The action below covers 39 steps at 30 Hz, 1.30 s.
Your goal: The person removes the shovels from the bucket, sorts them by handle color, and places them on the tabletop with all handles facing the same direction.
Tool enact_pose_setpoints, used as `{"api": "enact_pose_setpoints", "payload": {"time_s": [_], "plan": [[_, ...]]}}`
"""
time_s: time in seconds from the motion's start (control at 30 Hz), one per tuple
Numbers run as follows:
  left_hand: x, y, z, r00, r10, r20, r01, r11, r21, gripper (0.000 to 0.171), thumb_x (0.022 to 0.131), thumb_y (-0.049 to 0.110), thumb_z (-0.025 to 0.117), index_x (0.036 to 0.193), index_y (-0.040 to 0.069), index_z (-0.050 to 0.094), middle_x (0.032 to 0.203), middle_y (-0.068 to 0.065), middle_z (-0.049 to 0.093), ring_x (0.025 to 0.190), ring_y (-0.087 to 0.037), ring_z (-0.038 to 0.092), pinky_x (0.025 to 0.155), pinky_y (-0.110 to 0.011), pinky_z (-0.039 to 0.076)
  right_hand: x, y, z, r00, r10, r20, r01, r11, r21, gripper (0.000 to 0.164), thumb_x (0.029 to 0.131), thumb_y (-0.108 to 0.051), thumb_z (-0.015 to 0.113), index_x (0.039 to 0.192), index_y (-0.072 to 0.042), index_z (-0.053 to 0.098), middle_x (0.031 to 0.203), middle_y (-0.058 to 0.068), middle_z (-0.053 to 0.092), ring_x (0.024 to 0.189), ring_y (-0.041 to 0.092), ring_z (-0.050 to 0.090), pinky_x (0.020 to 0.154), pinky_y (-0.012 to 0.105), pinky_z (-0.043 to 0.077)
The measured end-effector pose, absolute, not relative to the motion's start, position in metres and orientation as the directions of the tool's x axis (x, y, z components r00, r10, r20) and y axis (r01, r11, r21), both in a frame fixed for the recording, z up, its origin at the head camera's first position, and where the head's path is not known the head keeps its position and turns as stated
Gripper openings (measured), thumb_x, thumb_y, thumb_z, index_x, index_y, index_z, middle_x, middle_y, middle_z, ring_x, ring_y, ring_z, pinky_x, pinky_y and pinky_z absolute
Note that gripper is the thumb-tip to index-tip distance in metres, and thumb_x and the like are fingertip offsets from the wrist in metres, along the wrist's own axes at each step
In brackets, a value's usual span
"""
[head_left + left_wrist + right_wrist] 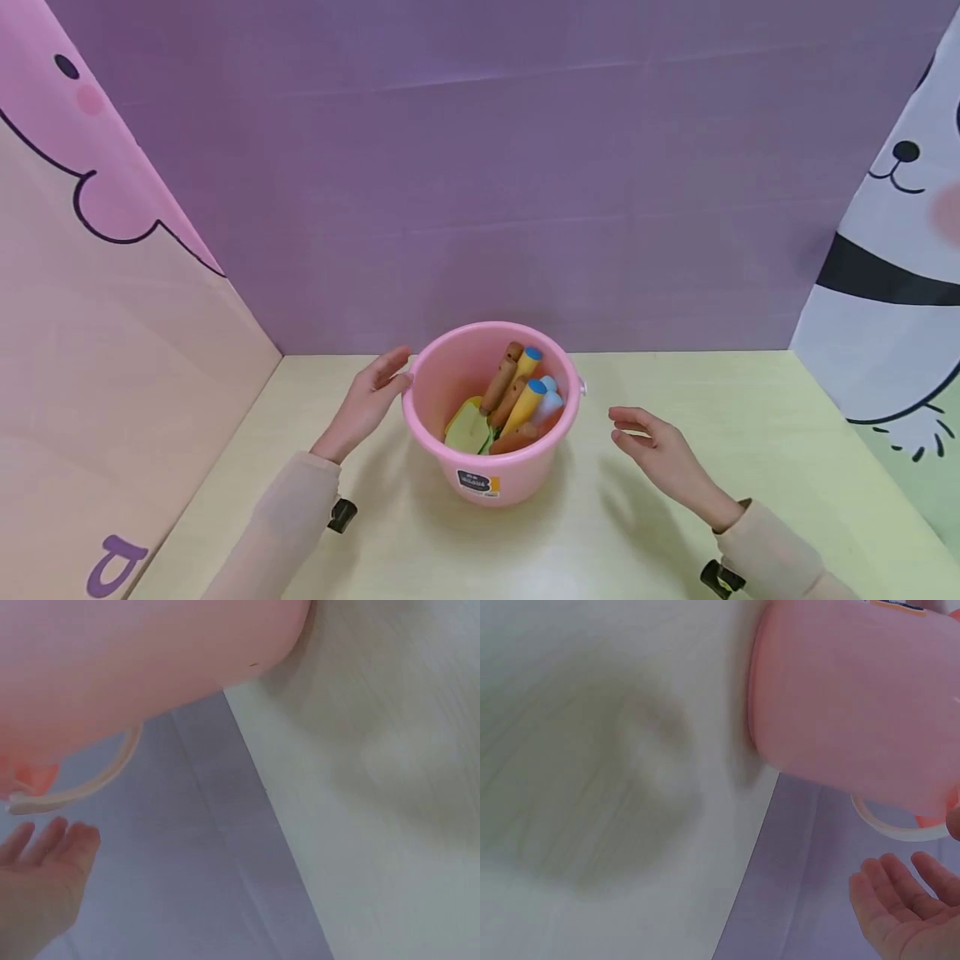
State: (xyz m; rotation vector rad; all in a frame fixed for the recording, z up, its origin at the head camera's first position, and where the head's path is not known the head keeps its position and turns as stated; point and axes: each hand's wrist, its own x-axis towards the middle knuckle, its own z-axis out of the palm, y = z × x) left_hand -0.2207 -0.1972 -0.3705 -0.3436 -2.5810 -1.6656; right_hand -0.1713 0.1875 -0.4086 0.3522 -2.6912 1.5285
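The head camera looks forward and down from above the desk [450,558], far enough back to take in both far corners and the inside of the pink bucket [525,479]. Low and close, both wrist cameras face the bucket's outer wall and the purple backdrop [525,183] beyond, rolled opposite ways, so the desk's far edge slants steeply. All three share that edge; head and left wrist share the left hand [367,404], head and right wrist the right hand [663,458] and bucket label [478,483].
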Motion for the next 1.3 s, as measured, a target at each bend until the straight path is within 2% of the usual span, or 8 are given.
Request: {"api": "enact_pose_setpoints", "payload": {"time_s": [0.17,0.4,0.53,0.73,1.0,1.1,1.23,1.3], "plan": [[-0.233,-0.193,-0.376,-0.964,0.249,0.096,0.181,0.348,0.92,0.056,0.093,0.021,0.049,0.142,0.001,0.031,0.143,-0.019,0.037,0.129,-0.033,0.039,0.102,-0.043,0.036,-0.167,0.187,-0.414,-0.976,-0.192,0.103,-0.185,0.485,-0.854,0.035,0.089,-0.018,0.057,0.121,-0.004,0.056,0.119,0.017,0.058,0.107,0.03,0.057,0.083,0.028,0.051],[-0.24,-0.187,-0.376,-0.964,0.251,0.09,0.172,0.325,0.93,0.058,0.09,0.018,0.052,0.142,0.005,0.032,0.139,-0.018,0.042,0.122,-0.03,0.046,0.088,-0.022,0.045,-0.164,0.185,-0.42,-0.978,-0.19,0.088,-0.167,0.458,-0.873,0.036,0.089,-0.018,0.058,0.122,-0.003,0.055,0.121,0.019,0.057,0.103,0.032,0.061,0.083,0.033,0.052],[-0.24,-0.185,-0.377,-0.97,0.23,0.082,0.153,0.309,0.939,0.056,0.089,0.012,0.048,0.143,0.006,0.031,0.141,-0.018,0.04,0.119,-0.03,0.048,0.081,-0.017,0.047,-0.162,0.183,-0.423,-0.978,-0.194,0.075,-0.156,0.442,-0.883,0.035,0.089,-0.016,0.058,0.122,-0.003,0.055,0.121,0.02,0.057,0.102,0.031,0.061,0.083,0.033,0.052],[-0.238,-0.184,-0.378,-0.972,0.216,0.095,0.156,0.283,0.946,0.056,0.089,0.008,0.043,0.143,0.005,0.03,0.143,-0.017,0.037,0.12,-0.029,0.047,0.083,-0.015,0.045,-0.163,0.179,-0.425,-0.973,-0.201,0.11,-0.19,0.436,-0.88,0.033,0.089,-0.012,0.057,0.12,-0.001,0.056,0.12,0.019,0.058,0.108,0.035,0.057,0.086,0.031,0.051],[-0.238,-0.182,-0.378,-0.974,0.207,0.093,0.146,0.258,0.955,0.055,0.089,0.006,0.042,0.143,0.005,0.03,0.146,-0.016,0.032,0.124,-0.029,0.043,0.086,-0.013,0.042,-0.171,0.176,-0.413,-0.969,-0.202,0.14,-0.216,0.427,-0.878,0.034,0.09,-0.014,0.055,0.122,-0.001,0.055,0.122,0.02,0.057,0.108,0.035,0.057,0.087,0.037,0.05],[-0.238,-0.183,-0.378,-0.973,0.212,0.092,0.148,0.266,0.952,0.055,0.09,0.007,0.042,0.143,0.005,0.029,0.148,-0.015,0.029,0.127,-0.028,0.04,0.09,-0.016,0.041,-0.175,0.174,-0.407,-0.965,-0.203,0.165,-0.238,0.42,-0.876,0.035,0.09,-0.014,0.055,0.122,0.0,0.054,0.122,0.02,0.056,0.111,0.035,0.055,0.088,0.036,0.049],[-0.238,-0.183,-0.38,-0.968,0.23,0.1,0.16,0.259,0.953,0.056,0.09,0.008,0.041,0.144,0.004,0.027,0.149,-0.015,0.026,0.129,-0.028,0.037,0.09,-0.013,0.04,-0.18,0.173,-0.398,-0.962,-0.185,0.202,-0.263,0.412,-0.873,0.035,0.09,-0.013,0.055,0.123,0.0,0.054,0.123,0.019,0.057,0.113,0.032,0.054,0.089,0.034,0.049],[-0.238,-0.184,-0.381,-0.966,0.237,0.103,0.162,0.242,0.957,0.057,0.089,0.007,0.041,0.144,0.003,0.025,0.149,-0.015,0.025,0.129,-0.028,0.036,0.087,-0.008,0.039,-0.183,0.172,-0.394,-0.962,-0.173,0.213,-0.266,0.402,-0.876,0.036,0.09,-0.013,0.055,0.124,0.0,0.053,0.124,0.018,0.056,0.114,0.031,0.053,0.09,0.034,0.048]]}}
